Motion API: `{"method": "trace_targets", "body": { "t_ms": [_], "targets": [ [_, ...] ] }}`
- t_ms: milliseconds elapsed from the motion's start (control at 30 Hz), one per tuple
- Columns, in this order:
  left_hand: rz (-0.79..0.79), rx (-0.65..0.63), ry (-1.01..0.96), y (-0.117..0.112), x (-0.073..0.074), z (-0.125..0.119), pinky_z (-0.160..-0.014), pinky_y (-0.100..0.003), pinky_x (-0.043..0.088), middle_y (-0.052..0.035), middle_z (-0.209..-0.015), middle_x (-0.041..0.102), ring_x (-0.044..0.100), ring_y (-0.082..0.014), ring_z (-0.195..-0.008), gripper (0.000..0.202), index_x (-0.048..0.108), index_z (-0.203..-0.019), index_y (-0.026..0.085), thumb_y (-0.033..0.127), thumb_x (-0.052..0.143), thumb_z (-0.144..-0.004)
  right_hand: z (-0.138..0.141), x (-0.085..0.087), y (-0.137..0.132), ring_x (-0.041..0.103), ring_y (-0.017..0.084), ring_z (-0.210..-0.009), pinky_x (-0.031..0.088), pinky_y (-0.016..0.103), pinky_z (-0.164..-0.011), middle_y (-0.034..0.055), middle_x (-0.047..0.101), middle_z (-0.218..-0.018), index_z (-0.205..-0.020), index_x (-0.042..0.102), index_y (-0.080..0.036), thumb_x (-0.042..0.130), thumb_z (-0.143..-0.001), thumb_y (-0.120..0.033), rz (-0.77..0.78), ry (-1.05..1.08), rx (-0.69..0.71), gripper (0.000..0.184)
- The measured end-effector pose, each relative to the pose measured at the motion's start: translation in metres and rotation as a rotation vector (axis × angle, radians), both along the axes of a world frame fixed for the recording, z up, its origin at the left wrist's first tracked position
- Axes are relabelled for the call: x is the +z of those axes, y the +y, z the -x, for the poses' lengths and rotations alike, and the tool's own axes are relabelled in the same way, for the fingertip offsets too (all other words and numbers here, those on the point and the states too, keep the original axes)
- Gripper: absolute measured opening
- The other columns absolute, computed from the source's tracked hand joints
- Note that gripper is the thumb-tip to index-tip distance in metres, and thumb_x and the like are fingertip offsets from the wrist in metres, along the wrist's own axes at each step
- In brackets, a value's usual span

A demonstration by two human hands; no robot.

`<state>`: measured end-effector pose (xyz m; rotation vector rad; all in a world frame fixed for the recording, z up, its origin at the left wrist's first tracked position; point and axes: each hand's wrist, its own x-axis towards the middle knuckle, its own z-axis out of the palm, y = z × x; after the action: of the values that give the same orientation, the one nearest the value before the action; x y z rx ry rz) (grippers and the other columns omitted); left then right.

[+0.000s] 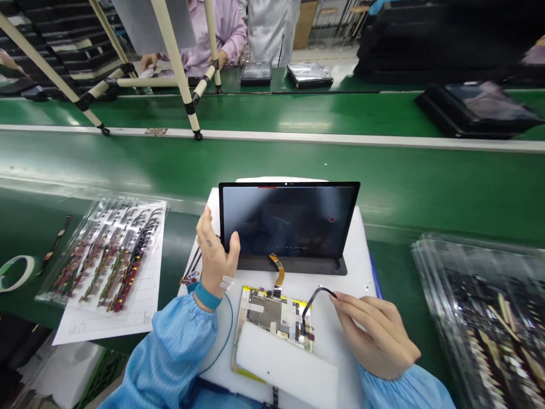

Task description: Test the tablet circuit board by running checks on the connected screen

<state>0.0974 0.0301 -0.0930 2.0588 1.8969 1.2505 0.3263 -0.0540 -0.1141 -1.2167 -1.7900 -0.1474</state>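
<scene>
A tablet screen (289, 221) stands tilted back in a black holder (293, 265), its display dark grey with a small red dot. My left hand (217, 258) is at its left edge, fingers stretched up and thumb apart, overlapping the screen's corner; whether it touches the glass I cannot tell. An orange flex cable (278, 271) runs from the screen down to a circuit board (268, 312). Between thumb and fingertips, my right hand (374, 329) pinches the end of a black cable (314, 296) that arches up from the board's right side. A white block (287, 363) covers the board's near part.
Under the work lies a white foam mat (357, 250). Left are a clear tray of small boards (114, 250), a paper sheet (70, 329) and a tape roll (17, 274). A parts tray (489, 318) stands right. Beyond the green bench, a person in pink (230, 34) works behind a pipe frame (179, 62).
</scene>
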Motion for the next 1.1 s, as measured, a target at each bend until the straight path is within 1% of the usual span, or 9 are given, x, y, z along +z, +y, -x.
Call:
{"method": "trace_targets", "body": {
  "t_ms": [100,300,467,700,900,1000,1100],
  "targets": [
    [0.003,-0.015,-0.073,-0.0024,-0.0011,0.0011,-0.100,-0.044,0.035,-0.0176,-0.132,0.039,0.044,-0.0243,-0.118,0.059,0.018,-0.140,0.017,0.024,0.042,-0.087,-0.0006,-0.0010,-0.0009,0.054,0.011,-0.061,0.047,0.024,-0.056,-0.0010,0.065,-0.075,-0.081,0.060,-0.019,0.063,-0.078,-0.002,0.001,-0.004,-0.009,0.018],
    [0.045,-0.001,-0.183,-0.0019,-0.0023,0.0038,-0.098,-0.040,0.038,-0.0158,-0.127,0.044,0.047,-0.0221,-0.115,0.054,0.024,-0.138,0.017,0.022,0.041,-0.088,-0.0005,-0.0013,-0.0005,0.054,0.010,-0.060,0.047,0.023,-0.055,-0.0025,0.065,-0.074,-0.079,0.060,-0.021,0.065,-0.077,-0.003,0.010,0.010,-0.012,0.018],
    [0.083,0.018,-0.266,-0.0030,-0.0020,0.0056,-0.093,-0.039,0.042,-0.0145,-0.123,0.049,0.052,-0.0225,-0.111,0.049,0.030,-0.134,0.018,0.023,0.040,-0.087,0.0011,-0.0013,-0.0015,0.053,0.011,-0.061,0.046,0.023,-0.056,0.0000,0.064,-0.072,-0.079,0.060,-0.018,0.066,-0.076,-0.002,0.003,0.014,-0.011,0.017],
    [0.107,0.014,-0.325,-0.0028,-0.0011,0.0049,-0.091,-0.038,0.044,-0.0141,-0.121,0.051,0.055,-0.0218,-0.108,0.046,0.033,-0.131,0.018,0.024,0.041,-0.086,-0.0001,-0.0034,-0.0017,0.053,0.012,-0.061,0.046,0.024,-0.057,-0.0001,0.065,-0.075,-0.082,0.060,-0.018,0.064,-0.076,-0.001,0.021,0.010,-0.002,0.019],
    [0.129,-0.002,-0.358,-0.0028,-0.0009,0.0044,-0.092,-0.039,0.043,-0.0151,-0.120,0.052,0.055,-0.0216,-0.107,0.044,0.034,-0.129,0.016,0.024,0.042,-0.086,0.0001,-0.0038,-0.0017,0.052,0.011,-0.062,0.045,0.023,-0.058,0.0006,0.064,-0.073,-0.081,0.059,-0.017,0.063,-0.077,0.000,0.030,0.007,0.010,0.019],
    [0.155,-0.007,-0.372,-0.0029,-0.0010,0.0050,-0.093,-0.039,0.042,-0.0147,-0.120,0.051,0.054,-0.0212,-0.107,0.044,0.035,-0.129,0.016,0.025,0.042,-0.086,0.0005,-0.0039,-0.0012,0.053,0.011,-0.062,0.046,0.024,-0.059,0.0000,0.064,-0.075,-0.081,0.060,-0.018,0.062,-0.078,-0.001,0.033,0.011,0.007,0.017],
    [0.173,-0.012,-0.384,-0.0028,-0.0014,0.0055,-0.094,-0.039,0.041,-0.0142,-0.122,0.051,0.053,-0.0213,-0.108,0.045,0.034,-0.130,0.017,0.024,0.042,-0.087,0.0005,-0.0039,-0.0005,0.052,0.011,-0.062,0.046,0.024,-0.058,0.0009,0.064,-0.075,-0.082,0.060,-0.017,0.062,-0.077,0.000,0.034,0.019,0.012,0.018]
  ]
}}
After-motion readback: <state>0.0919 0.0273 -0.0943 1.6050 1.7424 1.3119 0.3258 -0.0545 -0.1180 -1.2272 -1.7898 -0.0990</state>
